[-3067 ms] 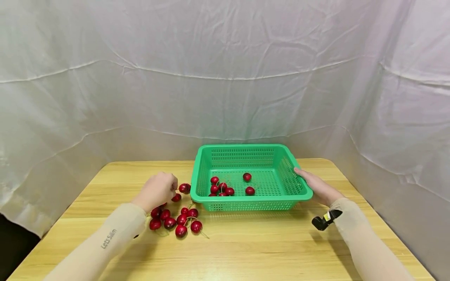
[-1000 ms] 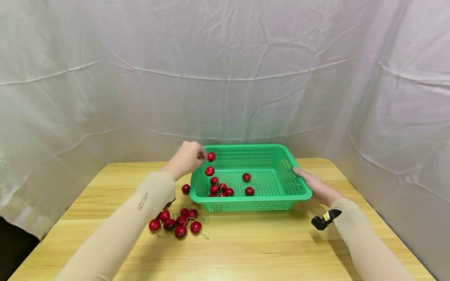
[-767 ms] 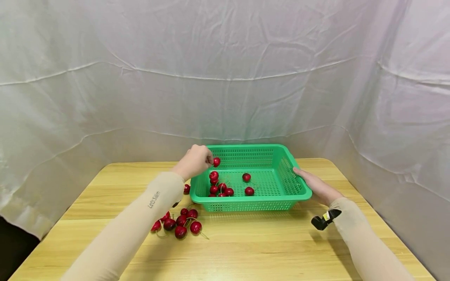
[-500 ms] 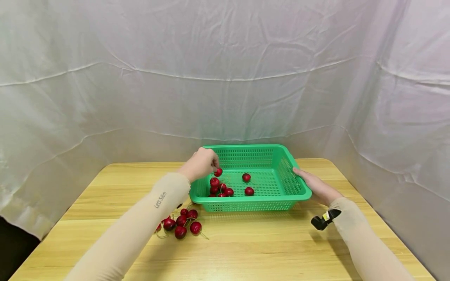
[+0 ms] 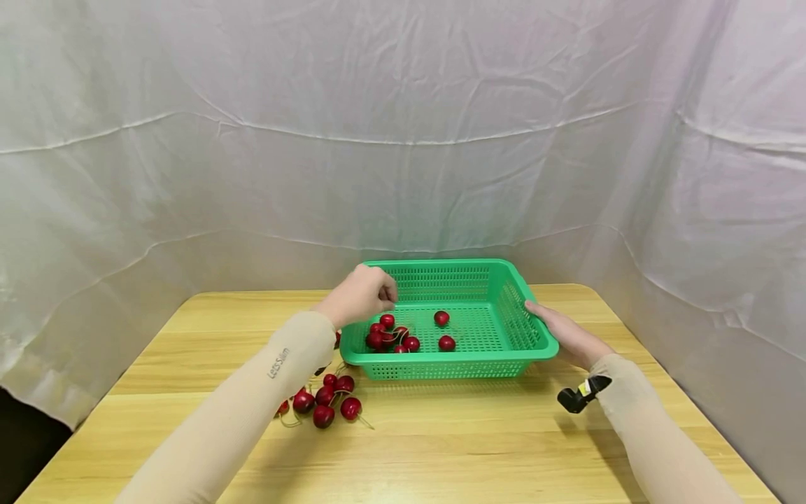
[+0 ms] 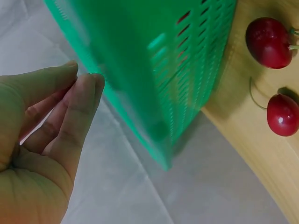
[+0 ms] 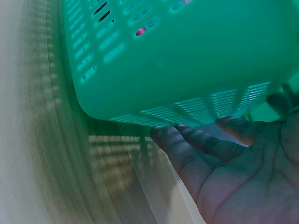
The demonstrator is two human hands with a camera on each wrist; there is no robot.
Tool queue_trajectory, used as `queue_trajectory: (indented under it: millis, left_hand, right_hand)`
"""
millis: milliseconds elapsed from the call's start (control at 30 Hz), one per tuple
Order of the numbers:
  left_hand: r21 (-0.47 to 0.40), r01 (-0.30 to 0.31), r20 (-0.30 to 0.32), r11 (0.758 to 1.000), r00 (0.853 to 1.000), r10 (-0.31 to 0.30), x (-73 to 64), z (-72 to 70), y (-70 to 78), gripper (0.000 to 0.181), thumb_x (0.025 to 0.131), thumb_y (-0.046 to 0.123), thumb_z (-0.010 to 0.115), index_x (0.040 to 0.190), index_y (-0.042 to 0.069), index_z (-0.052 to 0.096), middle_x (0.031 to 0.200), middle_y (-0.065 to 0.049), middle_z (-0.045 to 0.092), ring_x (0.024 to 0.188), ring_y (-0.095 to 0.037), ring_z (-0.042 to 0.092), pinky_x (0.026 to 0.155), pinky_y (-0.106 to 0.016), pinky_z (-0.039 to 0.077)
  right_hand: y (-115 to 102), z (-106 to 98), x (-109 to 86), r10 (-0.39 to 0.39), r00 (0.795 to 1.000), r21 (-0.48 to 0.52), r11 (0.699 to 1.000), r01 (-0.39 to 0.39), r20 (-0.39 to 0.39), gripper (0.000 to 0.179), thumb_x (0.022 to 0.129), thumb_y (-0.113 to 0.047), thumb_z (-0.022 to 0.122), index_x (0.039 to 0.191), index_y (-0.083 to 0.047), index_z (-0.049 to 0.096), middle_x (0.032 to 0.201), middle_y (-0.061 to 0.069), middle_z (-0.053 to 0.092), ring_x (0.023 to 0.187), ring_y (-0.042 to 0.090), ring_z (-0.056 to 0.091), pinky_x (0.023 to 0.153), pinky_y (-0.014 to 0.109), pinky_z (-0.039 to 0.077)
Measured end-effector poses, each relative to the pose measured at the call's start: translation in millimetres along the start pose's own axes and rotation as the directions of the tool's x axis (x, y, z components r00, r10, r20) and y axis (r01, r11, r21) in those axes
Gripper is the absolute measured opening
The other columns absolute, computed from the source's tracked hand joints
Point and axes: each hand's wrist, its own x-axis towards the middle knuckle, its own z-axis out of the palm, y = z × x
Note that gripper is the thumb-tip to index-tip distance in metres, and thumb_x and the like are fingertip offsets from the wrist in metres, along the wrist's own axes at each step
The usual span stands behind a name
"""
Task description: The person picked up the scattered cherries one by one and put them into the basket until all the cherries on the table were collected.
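Note:
My left hand [image 5: 364, 292] hovers over the left side of a green plastic basket [image 5: 448, 356]. In the left wrist view its thumb and fingertips [image 6: 86, 86] nearly meet, with nothing between them. Below that hand, several red cherries [image 5: 374, 340] with stems lie clustered inside the basket. A single cherry [image 5: 441, 318] and another cherry [image 5: 446, 343] sit farther right on its floor. My right hand [image 5: 569, 337] holds the basket's right side, thumb over the rim and fingers along the outer wall. Left of the basket lies a pile of cherries [image 5: 324, 416], partly hidden by the left sleeve.
The basket stands on a light wooden table [image 5: 453, 448]. Pale cloth [image 5: 403, 175] hangs behind and at both sides. A small black device [image 5: 576, 397] is strapped to the right wrist, just above the table.
The left hand came from the pile over the basket carrying two cherries, lowered them and let them go. They now lie with the cluster inside. The right hand stayed on the rim.

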Motion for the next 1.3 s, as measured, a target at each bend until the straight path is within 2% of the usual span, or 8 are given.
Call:
queue_trajectory:
  millis: [133, 300, 500, 633, 733, 867, 1133, 1300]
  left_hand:
    - [-0.029, 0.029, -0.042, 0.999, 0.999, -0.03, -11.4, -10.1, 1.2, 0.005, 0.098, 0.007, 0.078, 0.096, 0.01, 0.081, 0.094, -0.003, 0.079, 0.084, -0.014, 0.072, 0.084, -0.034, 0.062]
    - [-0.066, 0.069, -0.123, 0.995, 0.989, -0.077, -34.5, -23.3, -1.6, 0.004, 0.097, 0.011, 0.079, 0.095, 0.01, 0.081, 0.09, -0.002, 0.079, 0.082, -0.014, 0.073, 0.081, -0.034, 0.063]
    - [-0.074, 0.074, -0.178, 0.995, 0.98, -0.086, -68.7, -29.5, -18.0, 0.005, 0.096, 0.008, 0.08, 0.091, 0.007, 0.079, 0.084, -0.004, 0.078, 0.075, -0.014, 0.071, 0.074, -0.034, 0.062]
    - [-0.076, 0.1, -0.172, 0.992, 0.979, -0.112, -91.5, -28.6, -30.2, 0.004, 0.095, 0.005, 0.079, 0.091, 0.005, 0.078, 0.082, -0.004, 0.077, 0.071, -0.011, 0.069, 0.068, -0.029, 0.061]
    - [-0.066, 0.123, -0.145, 0.99, 0.981, -0.132, -104.0, -23.5, -37.2, 0.003, 0.095, 0.006, 0.079, 0.092, 0.005, 0.078, 0.082, -0.003, 0.076, 0.072, -0.01, 0.069, 0.069, -0.03, 0.061]
    - [-0.027, 0.124, -0.106, 0.992, 0.986, -0.126, -114.1, -10.4, -44.9, 0.004, 0.092, 0.006, 0.081, 0.092, 0.006, 0.078, 0.082, 0.0, 0.075, 0.074, -0.01, 0.068, 0.071, -0.032, 0.061]
    - [0.031, 0.121, -0.02, 0.992, 0.993, -0.12, -123.6, 16.6, -51.3, 0.012, 0.086, 0.002, 0.086, 0.096, 0.003, 0.079, 0.082, 0.0, 0.075, 0.078, -0.014, 0.068, 0.075, -0.035, 0.061]
    - [0.074, 0.089, -0.011, 0.993, 0.996, -0.088, -127.3, 24.6, -51.6, 0.014, 0.083, 0.001, 0.089, 0.094, 0.003, 0.079, 0.079, 0.001, 0.072, 0.077, -0.014, 0.067, 0.075, -0.034, 0.06]
  right_hand:
    - [1, -1, 0.9, 0.0, 1.0, -0.002, 1.0, 0.0, 0.005, 0.081, 0.116, -0.054, 0.024, 0.164, 0.009, 0.011, 0.115, 0.0, 0.07, 0.101, 0.01, 0.073, 0.088, 0.029, 0.063]
    - [1, -3, 1.7, -0.008, 1.0, -0.013, 1.0, 0.008, 0.007, 0.081, 0.116, -0.055, 0.023, 0.164, 0.009, 0.01, 0.115, 0.0, 0.071, 0.101, 0.01, 0.073, 0.087, 0.029, 0.063]
    - [0, -4, 2.4, -0.007, 1.0, -0.032, 0.999, 0.007, 0.011, 0.081, 0.116, -0.055, 0.023, 0.164, 0.01, 0.011, 0.116, 0.002, 0.071, 0.101, 0.01, 0.073, 0.087, 0.03, 0.063]
    - [0, -5, 0.6, -0.001, 1.0, -0.042, 0.999, 0.001, 0.008, 0.082, 0.116, -0.055, 0.023, 0.163, 0.011, 0.013, 0.116, 0.003, 0.071, 0.101, 0.011, 0.073, 0.087, 0.031, 0.063]
    - [0, -6, -3.2, 0.01, 1.0, -0.048, 0.999, -0.01, -0.005, 0.083, 0.115, -0.055, 0.023, 0.163, 0.011, 0.013, 0.116, 0.002, 0.071, 0.101, 0.011, 0.073, 0.088, 0.031, 0.063]
    - [-2, -10, -8.0, 0.022, 0.999, -0.042, 0.999, -0.024, -0.031, 0.084, 0.115, -0.056, 0.025, 0.164, 0.01, 0.011, 0.115, 0.001, 0.07, 0.101, 0.01, 0.073, 0.088, 0.031, 0.063]
    - [0, -12, -11.6, 0.021, 0.999, -0.03, 0.999, -0.022, -0.027, 0.084, 0.115, -0.056, 0.025, 0.164, 0.01, 0.011, 0.113, 0.001, 0.073, 0.099, 0.011, 0.074, 0.086, 0.031, 0.064]
    - [2, -9, -12.8, 0.025, 0.999, -0.034, 0.999, -0.026, -0.034, 0.084, 0.115, -0.056, 0.025, 0.164, 0.011, 0.012, 0.114, 0.002, 0.072, 0.1, 0.012, 0.074, 0.087, 0.032, 0.064]
